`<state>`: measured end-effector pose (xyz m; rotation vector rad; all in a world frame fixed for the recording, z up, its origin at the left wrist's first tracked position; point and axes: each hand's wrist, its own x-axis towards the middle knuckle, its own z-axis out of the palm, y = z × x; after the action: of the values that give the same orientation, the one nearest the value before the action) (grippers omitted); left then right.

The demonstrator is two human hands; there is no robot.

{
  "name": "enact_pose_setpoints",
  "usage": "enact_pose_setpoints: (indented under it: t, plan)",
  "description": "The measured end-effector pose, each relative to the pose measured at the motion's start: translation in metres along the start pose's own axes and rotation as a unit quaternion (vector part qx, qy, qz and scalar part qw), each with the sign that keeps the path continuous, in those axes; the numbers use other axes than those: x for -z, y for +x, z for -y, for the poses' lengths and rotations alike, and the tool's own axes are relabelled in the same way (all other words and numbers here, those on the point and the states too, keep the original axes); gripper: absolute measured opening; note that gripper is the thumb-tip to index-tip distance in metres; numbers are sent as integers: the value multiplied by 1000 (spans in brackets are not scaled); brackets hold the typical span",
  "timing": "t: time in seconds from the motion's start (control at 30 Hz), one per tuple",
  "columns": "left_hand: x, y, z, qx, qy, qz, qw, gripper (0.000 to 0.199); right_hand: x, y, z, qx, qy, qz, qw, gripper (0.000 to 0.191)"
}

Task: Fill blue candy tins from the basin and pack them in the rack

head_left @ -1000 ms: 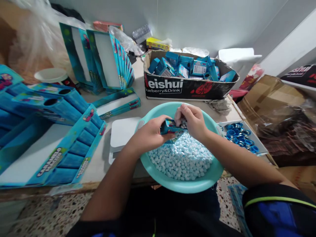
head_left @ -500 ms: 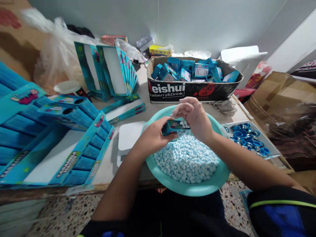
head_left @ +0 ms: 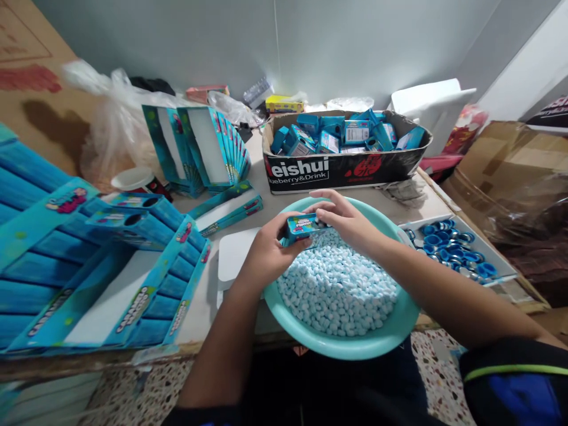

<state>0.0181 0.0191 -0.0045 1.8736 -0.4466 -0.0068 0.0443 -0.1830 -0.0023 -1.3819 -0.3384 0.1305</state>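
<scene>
My left hand (head_left: 269, 244) is wrapped round a small blue candy box (head_left: 303, 225) printed with "Caramelo", held on its side over the basin. At the box's right end, my right hand (head_left: 344, 218) rests its bent lower fingers, while its upper finger stretches out apart. A few pale pieces show by those fingertips; the palm is hidden. Beneath both hands a turquoise basin (head_left: 341, 350) holds a heap of small pale-blue and white candies (head_left: 339, 290).
Behind the basin stands a black carton (head_left: 341, 174) full of blue candy boxes. To the right, a white tray (head_left: 499, 278) holds blue-and-silver caps (head_left: 448, 242). Blue display boxes (head_left: 142, 302) stand at left, near a white scale-like device (head_left: 237, 254) and a cup (head_left: 133, 177).
My right hand has lowered from a cupped pose above the box, with candies under it, to fingers at the box's end. The box has turned its printed face up. The view has shifted slightly.
</scene>
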Motion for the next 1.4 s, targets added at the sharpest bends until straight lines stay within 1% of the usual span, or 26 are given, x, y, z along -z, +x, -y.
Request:
enact_pose_setpoints:
  t: [0.1,0.23,0.33,0.4,0.5,0.57,0.63,0.73,0.8,0.9,0.97,1.07,1.17,1.23,1.3,1.37,1.4]
  plan:
    - [1,0,-1,5,17,9,1000,47,2,1,-3,-36,32,6,999,37]
    - [2,-1,-4,-3,6,7,1000,47,3,2,-3,-45,59,13,997,36]
    - [3,-3,-6,-12,25,38,999,47,1,1,-3,-52,62,30,996,39]
    - [3,-4,-6,-19,26,50,998,49,-1,1,-3,-70,64,39,995,40]
    - [3,-4,-3,-20,-1,34,999,51,-1,2,-3,-94,87,50,990,40]
    - [2,-3,-1,-17,-8,14,1000,51,1,3,-3,-90,92,55,990,39]
    - [2,-2,-1,-15,-1,1,1000,50,2,4,-3,-65,64,59,994,34]
    - [1,-1,0,-20,8,-1,1000,48,3,4,-1,-40,-4,71,997,29]
    - [0,1,2,-28,-5,-8,1000,49,3,4,0,-55,-7,79,995,32]
    - [-1,4,6,-41,-41,-33,998,52,4,3,3,-93,40,99,990,41]
    - [0,4,10,-47,-52,-43,997,53,5,3,4,-104,53,118,986,41]
    - [2,3,14,-58,-22,-30,998,51,6,2,3,-116,47,141,982,40]
    - [0,2,16,-69,6,-16,997,49,4,3,-1,-150,53,142,977,41]
    - [-4,3,15,-74,-2,-31,997,49,2,6,-2,-170,55,120,977,40]
    - [-3,5,13,-81,-28,-75,993,51,1,12,0,-174,36,93,980,46]
    - [8,6,10,-98,-59,-141,983,55,-1,22,3,-171,-31,63,983,51]
    - [18,5,8,-108,-69,-175,976,56,-3,28,4,-176,-94,60,978,51]
